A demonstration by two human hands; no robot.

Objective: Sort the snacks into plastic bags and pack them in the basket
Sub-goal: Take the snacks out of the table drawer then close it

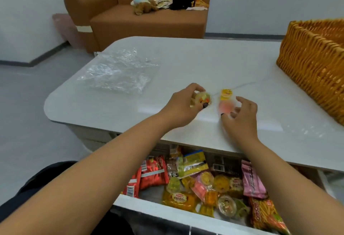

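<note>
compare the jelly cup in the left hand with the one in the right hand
The left hand grips a yellowish jelly cup with mixed fruit bits; the right hand holds a pink jelly cup with a yellow lid. The yellowish cup is largely wrapped by fingers, the pink one more exposed. Both are small clear cups above the table.

jelly cup (pixel 202 99) in left hand (pixel 183 104), above white table (pixel 204 63)
</note>
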